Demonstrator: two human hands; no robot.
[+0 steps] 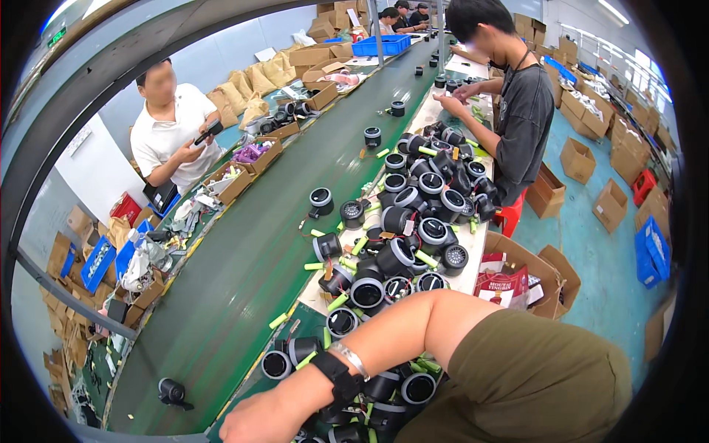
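My right arm reaches in from the lower right, in an olive sleeve, and bends across to the lower left. At the bottom edge is my right hand (pixel 258 421), back upward, its fingers cut off or hidden, so their hold does not show. A black wristband (pixel 338 376) and a silver bracelet (pixel 351 359) circle the wrist. Beside the forearm lies a heap of black cylindrical units (pixel 395 255) with grey rings. Bright green battery cells (pixel 337 302) on thin wires lie among them. One black unit (pixel 276 365) rests close to my hand. My left hand is out of view.
A green conveyor belt (pixel 244 288) runs away on the left, carrying scattered units. One co-worker (pixel 524 111) works at the right, another (pixel 177 133) across the belt. Cardboard boxes (pixel 578 160) and a blue crate (pixel 652 252) stand on the floor. Metal posts (pixel 379 33) frame the line.
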